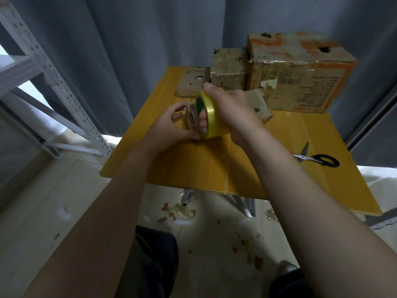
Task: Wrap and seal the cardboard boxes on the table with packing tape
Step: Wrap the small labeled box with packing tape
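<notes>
On right hand [236, 112], tape [211, 110], left hand [169, 127], box [190, 119]

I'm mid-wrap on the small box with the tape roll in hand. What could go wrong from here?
1. The left hand alone grips the small cardboard box, so a pull from the tape roll could twist it and lay the tape crooked.
2. The scissors lie off to the right and both hands are busy. Letting go to cut may let loose tape stick to itself.
3. The right hand works close to another small box and could knock it.
</notes>
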Tool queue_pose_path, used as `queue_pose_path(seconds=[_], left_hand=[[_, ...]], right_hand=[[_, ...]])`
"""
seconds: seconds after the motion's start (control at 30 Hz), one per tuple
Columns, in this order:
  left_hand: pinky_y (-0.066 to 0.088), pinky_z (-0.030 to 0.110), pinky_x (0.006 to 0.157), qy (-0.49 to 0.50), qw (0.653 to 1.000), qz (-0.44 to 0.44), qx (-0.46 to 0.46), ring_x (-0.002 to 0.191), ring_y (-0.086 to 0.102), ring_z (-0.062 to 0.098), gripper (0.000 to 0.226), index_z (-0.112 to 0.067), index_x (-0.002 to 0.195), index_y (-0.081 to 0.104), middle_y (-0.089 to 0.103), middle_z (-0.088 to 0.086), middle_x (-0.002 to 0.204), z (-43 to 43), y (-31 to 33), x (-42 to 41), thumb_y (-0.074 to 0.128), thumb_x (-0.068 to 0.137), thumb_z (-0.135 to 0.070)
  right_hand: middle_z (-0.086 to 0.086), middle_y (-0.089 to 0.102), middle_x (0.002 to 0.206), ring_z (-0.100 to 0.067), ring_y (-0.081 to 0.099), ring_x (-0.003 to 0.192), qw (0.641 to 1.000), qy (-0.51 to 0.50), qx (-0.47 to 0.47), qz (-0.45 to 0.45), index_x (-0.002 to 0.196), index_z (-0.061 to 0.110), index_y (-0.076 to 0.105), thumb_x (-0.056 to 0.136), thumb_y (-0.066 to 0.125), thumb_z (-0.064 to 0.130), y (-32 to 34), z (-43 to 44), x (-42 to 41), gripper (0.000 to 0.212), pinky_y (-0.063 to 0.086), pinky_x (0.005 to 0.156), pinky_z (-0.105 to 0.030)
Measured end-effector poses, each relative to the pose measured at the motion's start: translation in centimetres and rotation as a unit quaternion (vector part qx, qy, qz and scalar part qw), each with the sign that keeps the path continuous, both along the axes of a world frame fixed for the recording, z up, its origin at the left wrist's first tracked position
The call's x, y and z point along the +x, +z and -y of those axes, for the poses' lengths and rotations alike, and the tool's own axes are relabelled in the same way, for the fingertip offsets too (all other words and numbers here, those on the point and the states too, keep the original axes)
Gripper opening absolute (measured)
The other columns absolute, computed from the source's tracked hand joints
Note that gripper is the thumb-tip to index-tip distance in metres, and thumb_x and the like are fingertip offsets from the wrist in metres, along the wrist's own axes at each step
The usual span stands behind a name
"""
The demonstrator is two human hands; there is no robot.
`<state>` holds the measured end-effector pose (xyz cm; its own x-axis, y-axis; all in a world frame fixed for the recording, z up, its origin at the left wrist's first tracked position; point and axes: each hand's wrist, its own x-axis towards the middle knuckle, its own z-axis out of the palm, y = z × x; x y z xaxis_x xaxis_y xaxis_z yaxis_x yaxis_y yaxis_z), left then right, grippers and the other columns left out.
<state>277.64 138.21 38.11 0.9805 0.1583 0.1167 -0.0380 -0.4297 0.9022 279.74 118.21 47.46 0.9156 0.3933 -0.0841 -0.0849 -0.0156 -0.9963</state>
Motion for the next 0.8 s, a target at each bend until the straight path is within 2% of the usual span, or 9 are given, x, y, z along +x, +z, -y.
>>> queue_pose_path(seconds=[0.07,0.17,0.3,0.4,0.47,0.53,0.67,0.73,0.8], left_hand=[[0.044,0.031,0.11,-0.005,0.999,-0.014,0.051,0.142,0.044,0.008,0.131,-0.031,0.158,0.037,0.039,-0.007,0.156,0.0,-0.4,0.1,0.095,0.043,-0.056],[0.045,0.033,0.111,0.014,0.998,0.01,0.054,0.138,0.048,0.008,0.13,-0.023,0.157,0.042,0.045,-0.007,0.146,0.2,-0.6,0.6,0.096,0.043,-0.055],[0.052,0.021,0.095,0.012,0.998,0.006,0.064,0.118,0.058,-0.011,0.111,-0.032,0.145,0.057,0.061,-0.019,0.13,0.1,-0.9,0.1,0.097,0.044,-0.055],[0.052,0.025,0.096,-0.018,0.999,-0.008,0.048,0.113,0.063,-0.009,0.087,-0.043,0.133,0.063,0.072,-0.024,0.12,0.7,-1.1,-0.4,0.095,0.052,-0.05],[0.054,0.027,0.099,-0.025,1.0,-0.014,0.001,0.117,0.067,-0.001,0.074,-0.047,0.122,0.065,0.073,-0.022,0.121,1.0,-1.1,-0.6,0.097,0.056,-0.039],[0.056,0.022,0.096,-0.026,0.999,-0.022,-0.028,0.116,0.068,-0.001,0.069,-0.05,0.114,0.065,0.074,-0.026,0.116,1.1,-1.0,-0.7,0.098,0.055,-0.034],[0.049,0.003,0.084,-0.031,0.999,-0.036,-0.013,0.112,0.062,-0.016,0.076,-0.052,0.117,0.064,0.068,-0.041,0.11,1.0,-0.6,-0.9,0.1,0.051,-0.042],[0.052,0.008,0.089,-0.033,0.999,-0.037,-0.011,0.115,0.062,-0.014,0.085,-0.046,0.125,0.066,0.069,-0.037,0.115,0.9,-0.8,-0.6,0.102,0.048,-0.047],[0.053,0.016,0.097,-0.03,0.999,-0.028,-0.012,0.118,0.063,-0.009,0.108,-0.032,0.138,0.064,0.07,-0.027,0.124,0.9,-0.9,-0.5,0.102,0.04,-0.057]], right_hand=[[-0.015,0.074,0.07,-0.033,0.07,0.062,1.0,-0.003,-0.015,-0.002,0.102,-0.007,0.07,0.102,0.063,0.037,0.6,-0.4,0.4,0.045,0.063,0.069,-0.05],[-0.017,0.074,0.071,-0.034,0.069,0.062,1.0,0.005,-0.012,0.003,0.103,-0.006,0.069,0.103,0.063,0.036,0.7,-0.2,0.0,0.042,0.062,0.068,-0.049],[-0.025,0.076,0.087,-0.039,0.071,0.074,0.999,-0.006,0.023,0.038,0.108,-0.007,0.069,0.106,0.059,0.029,-0.8,1.1,-1.6,0.038,0.062,0.074,-0.048],[-0.027,0.076,0.089,-0.039,0.073,0.074,0.998,-0.024,0.01,0.059,0.11,-0.009,0.067,0.106,0.058,0.028,-1.1,1.4,-2.1,0.038,0.063,0.073,-0.047],[-0.033,0.073,0.095,-0.049,0.072,0.083,0.997,-0.036,-0.006,0.073,0.111,-0.012,0.065,0.106,0.059,0.03,-0.7,1.0,-2.1,0.043,0.062,0.082,-0.057],[-0.039,0.069,0.1,-0.056,0.068,0.093,0.995,-0.049,-0.02,0.079,0.111,-0.014,0.065,0.105,0.059,0.033,-0.2,0.5,-2.3,0.048,0.055,0.088,-0.067],[-0.03,0.075,0.088,-0.049,0.073,0.082,0.997,-0.06,-0.019,0.05,0.107,-0.011,0.067,0.104,0.061,0.035,0.3,0.4,-2.7,0.047,0.058,0.085,-0.067],[-0.03,0.074,0.088,-0.049,0.073,0.083,0.996,-0.062,-0.023,0.052,0.104,-0.012,0.068,0.104,0.061,0.037,0.2,0.6,-2.9,0.049,0.059,0.084,-0.063],[-0.024,0.075,0.079,-0.039,0.075,0.068,0.997,-0.057,-0.008,0.044,0.093,-0.004,0.07,0.105,0.061,0.036,-0.1,1.0,-3.3,0.043,0.065,0.069,-0.05]])
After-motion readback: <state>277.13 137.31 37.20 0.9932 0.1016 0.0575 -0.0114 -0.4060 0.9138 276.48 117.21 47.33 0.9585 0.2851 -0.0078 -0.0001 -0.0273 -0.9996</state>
